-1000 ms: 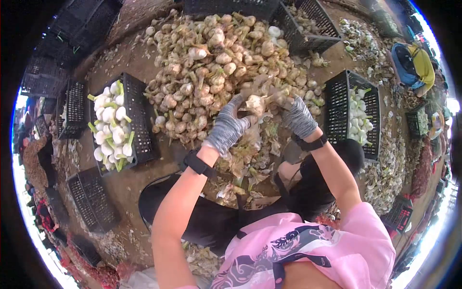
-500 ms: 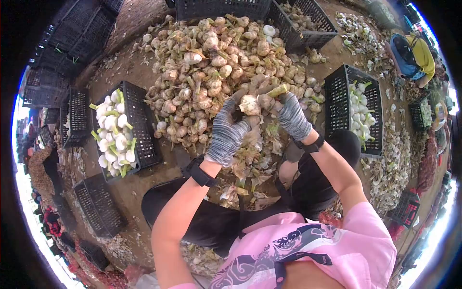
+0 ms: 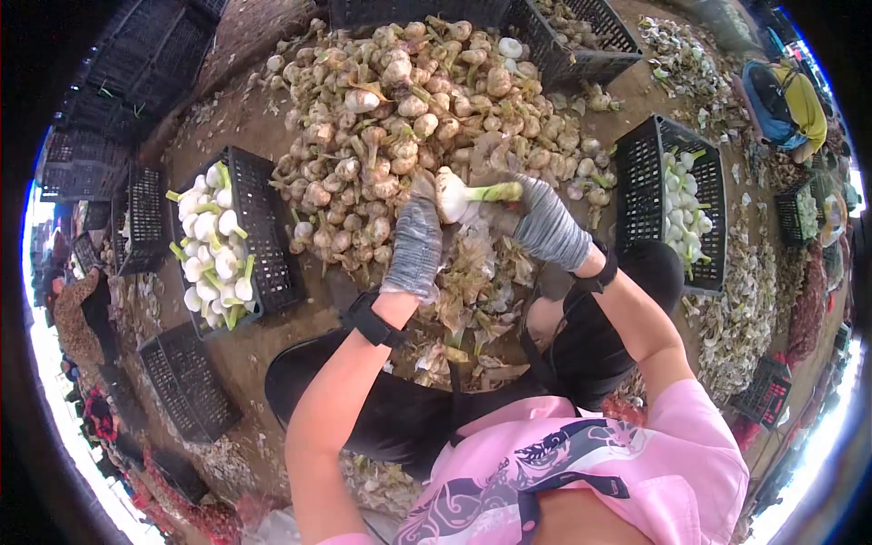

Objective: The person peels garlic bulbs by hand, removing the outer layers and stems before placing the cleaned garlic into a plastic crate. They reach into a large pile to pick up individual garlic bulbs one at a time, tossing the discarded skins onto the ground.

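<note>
A garlic bulb (image 3: 451,194), partly white with a green stem pointing right, is between my two gloved hands. My left hand (image 3: 418,232) has its fingers closed against the bulb's left side. Around the stem side, the fingers of my right hand (image 3: 543,218) are curled, with loose papery skin near them. Both hands wear grey striped gloves with darkened fingers. Beyond them lies a big pile of unpeeled garlic (image 3: 354,136), and dry peelings (image 3: 472,282) lie below the hands.
A black crate of white garlic (image 3: 259,236) stands at left, another (image 3: 636,195) at right. More black crates (image 3: 581,64) are behind the pile. An empty-looking crate (image 3: 186,386) is at lower left. A person in yellow and blue (image 3: 799,104) is at upper right.
The bulb between my hands now shows white skin, and its stem points right. My left hand has turned more upright, and my right hand has shifted slightly down and left.
</note>
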Motion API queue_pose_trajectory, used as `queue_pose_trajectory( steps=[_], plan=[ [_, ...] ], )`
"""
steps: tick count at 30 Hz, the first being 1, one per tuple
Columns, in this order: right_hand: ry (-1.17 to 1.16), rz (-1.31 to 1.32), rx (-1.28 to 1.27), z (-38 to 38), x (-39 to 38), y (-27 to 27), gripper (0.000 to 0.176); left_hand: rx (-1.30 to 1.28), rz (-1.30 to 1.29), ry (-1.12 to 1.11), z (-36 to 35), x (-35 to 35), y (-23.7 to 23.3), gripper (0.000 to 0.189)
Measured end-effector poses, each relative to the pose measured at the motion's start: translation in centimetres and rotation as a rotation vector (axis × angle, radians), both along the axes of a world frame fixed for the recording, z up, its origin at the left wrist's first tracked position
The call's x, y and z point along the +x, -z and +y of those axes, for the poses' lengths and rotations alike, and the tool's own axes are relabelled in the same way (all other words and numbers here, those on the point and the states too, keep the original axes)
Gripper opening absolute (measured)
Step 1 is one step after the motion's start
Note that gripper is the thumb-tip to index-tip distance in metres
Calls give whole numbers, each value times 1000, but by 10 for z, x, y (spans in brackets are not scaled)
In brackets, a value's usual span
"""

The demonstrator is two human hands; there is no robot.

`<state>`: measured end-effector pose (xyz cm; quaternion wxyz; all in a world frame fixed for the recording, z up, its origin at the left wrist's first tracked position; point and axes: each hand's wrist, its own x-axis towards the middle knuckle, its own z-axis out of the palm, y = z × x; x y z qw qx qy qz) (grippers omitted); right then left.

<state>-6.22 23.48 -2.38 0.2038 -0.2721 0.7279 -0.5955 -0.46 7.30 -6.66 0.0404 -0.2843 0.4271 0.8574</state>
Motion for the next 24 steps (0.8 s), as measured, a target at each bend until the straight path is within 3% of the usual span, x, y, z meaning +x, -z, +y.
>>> queue_pose_trajectory(
  steps=[3, 5, 6, 8, 10, 11, 12, 13, 14, 16, 17, 18, 20, 22, 24],
  plan=[
    [-45, 141, 306, 0, 7, -4, 32, -47, -92, 94, -8, -2, -14, 47],
    [-106, 231, 195, -1, 11, 1, 31, -107, -209, 266, -16, -2, -20, 66],
    [-162, 326, 83, -1, 11, 3, 31, -106, -212, 262, -20, -3, -18, 66],
    [-106, 251, 53, -2, 18, 2, 26, -303, -384, 404, -22, -5, -29, 69],
    [31, -187, 57, -1, 18, 7, 23, -264, -329, 339, -14, -4, -44, 63],
    [91, -347, -20, 2, 17, 13, 24, -456, -40, 168, -10, -3, -41, 57],
    [95, -344, -22, 2, 18, 15, 24, -635, 255, -10, -8, -3, -40, 52],
    [164, -344, -59, 1, 19, 15, 25, -654, 311, 13, -7, 0, -47, 37],
    [234, -345, -95, 0, 20, 18, 26, -653, 314, 16, -6, 0, -52, 37],
    [291, -230, -125, -1, 20, 32, 27, -1420, 579, 398, -6, 1, -56, 28],
    [260, -63, -63, -3, 20, 25, 27, -1223, 494, 339, -1, 3, -49, 27],
    [225, 103, 1, -4, 21, 22, 27, -1221, 494, 343, -2, 2, -48, 27],
    [290, 173, 105, -4, 28, 17, 30, -867, 252, 428, -7, -2, -48, 27],
    [268, -292, 17, -3, 28, 6, 28, -862, 264, 378, -8, 0, -38, 28],
    [274, -430, -59, -2, 23, 26, 24, -887, 243, 349, -7, 1, -38, 27]
  ],
)
